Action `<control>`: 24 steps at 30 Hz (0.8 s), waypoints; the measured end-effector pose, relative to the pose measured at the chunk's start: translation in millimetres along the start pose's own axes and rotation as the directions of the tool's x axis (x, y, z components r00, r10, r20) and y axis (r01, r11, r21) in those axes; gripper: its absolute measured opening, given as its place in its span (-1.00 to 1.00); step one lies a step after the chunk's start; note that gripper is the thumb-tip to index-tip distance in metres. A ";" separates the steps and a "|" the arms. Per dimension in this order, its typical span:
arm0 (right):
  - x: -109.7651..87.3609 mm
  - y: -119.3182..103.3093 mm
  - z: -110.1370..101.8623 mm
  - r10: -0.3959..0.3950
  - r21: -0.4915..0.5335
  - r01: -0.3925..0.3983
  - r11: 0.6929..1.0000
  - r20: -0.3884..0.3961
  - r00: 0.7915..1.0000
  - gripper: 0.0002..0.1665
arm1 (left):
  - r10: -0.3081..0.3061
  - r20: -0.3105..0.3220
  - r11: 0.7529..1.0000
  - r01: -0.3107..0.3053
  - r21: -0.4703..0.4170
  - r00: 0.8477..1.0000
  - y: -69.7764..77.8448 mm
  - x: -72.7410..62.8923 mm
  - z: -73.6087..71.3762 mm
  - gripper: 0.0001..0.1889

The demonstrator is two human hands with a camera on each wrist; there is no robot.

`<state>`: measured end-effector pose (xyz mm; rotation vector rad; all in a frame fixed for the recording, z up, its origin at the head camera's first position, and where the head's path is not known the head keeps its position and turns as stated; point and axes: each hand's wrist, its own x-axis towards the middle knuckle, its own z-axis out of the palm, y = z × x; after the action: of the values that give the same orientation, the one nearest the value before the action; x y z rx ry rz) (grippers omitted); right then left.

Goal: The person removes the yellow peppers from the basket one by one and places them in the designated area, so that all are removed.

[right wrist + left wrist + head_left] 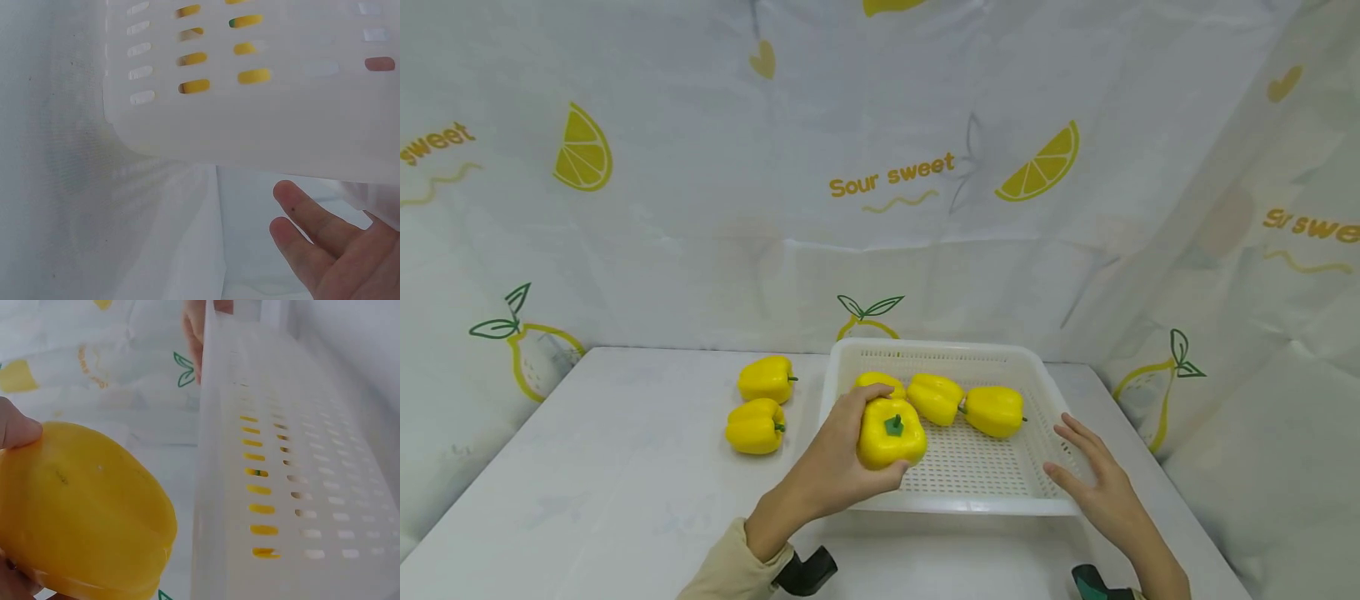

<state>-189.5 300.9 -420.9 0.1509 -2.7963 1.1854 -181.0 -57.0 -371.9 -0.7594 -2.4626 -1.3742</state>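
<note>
My left hand point(835, 454) grips a yellow bell pepper point(891, 435) with a green stem, raised over the near left part of a white plastic basket point(970, 506). In the left wrist view the same pepper point(87, 509) appears beside the basket's slotted wall point(281, 575). Inside the basket lie three more yellow peppers point(995, 411) in a row, the left one partly hidden behind my left hand. At the basket's right side is my right hand point(1101, 483), fingers spread and holding nothing; its fingers point(312, 215) show close by the rim in the right wrist view.
Two yellow bell peppers point(756, 427) lie on the white table point(587, 500) left of the basket. A white curtain point(700, 208) printed with lemons hangs behind and to the right of the table.
</note>
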 end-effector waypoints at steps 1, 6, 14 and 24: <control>0.2 0.3 0.2 0.000 -0.002 0.000 1.000 0.000 1.000 -0.17 | -0.002 -0.006 1.000 0.002 0.001 1.000 -0.5 -0.9 -1.4 -0.22; 0.7 1.2 0.3 0.001 0.000 -0.001 1.000 0.004 1.000 -0.16 | 0.019 -0.040 0.999 -0.018 0.033 0.999 -3.7 -4.6 -8.5 -0.25; 1.3 -0.8 0.7 0.034 -0.006 -0.034 0.999 0.007 0.999 -0.16 | 0.019 -0.070 0.995 -0.013 0.098 0.997 -6.7 -12.4 -20.9 -0.19; 0.5 -1.2 -0.1 0.016 -0.006 -0.016 1.000 -0.002 1.000 -0.17 | -0.011 -0.095 0.991 0.023 0.130 0.995 -7.5 -20.5 -36.1 -0.18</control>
<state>-189.8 300.1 -419.9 0.1268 -2.8044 1.1796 -169.8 -97.4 -366.7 -0.6316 -2.4623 -1.2102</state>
